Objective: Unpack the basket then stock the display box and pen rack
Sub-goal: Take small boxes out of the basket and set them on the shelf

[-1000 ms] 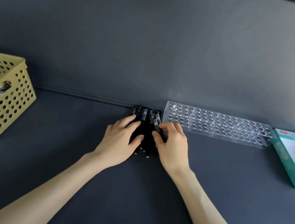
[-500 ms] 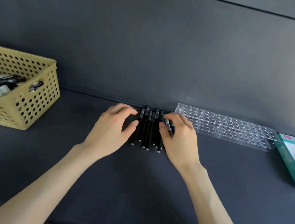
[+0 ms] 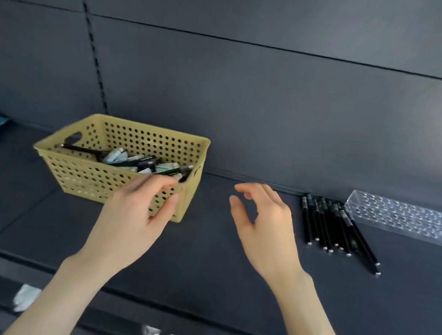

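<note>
Dark grey shelving [image 3: 202, 252] backed by matching wall panels carries a perforated yellow plastic basket [image 3: 90, 177] at left, holding black pens and pale blue packets. A row of black pens [image 3: 328, 225] lies at right, beside a clear acrylic pen rack [image 3: 411, 219]. Both hands are empty with fingers loosely spread: the left hand [image 3: 134, 212] at the basket's near corner, the right hand [image 3: 265, 227] between basket and pens.
</note>
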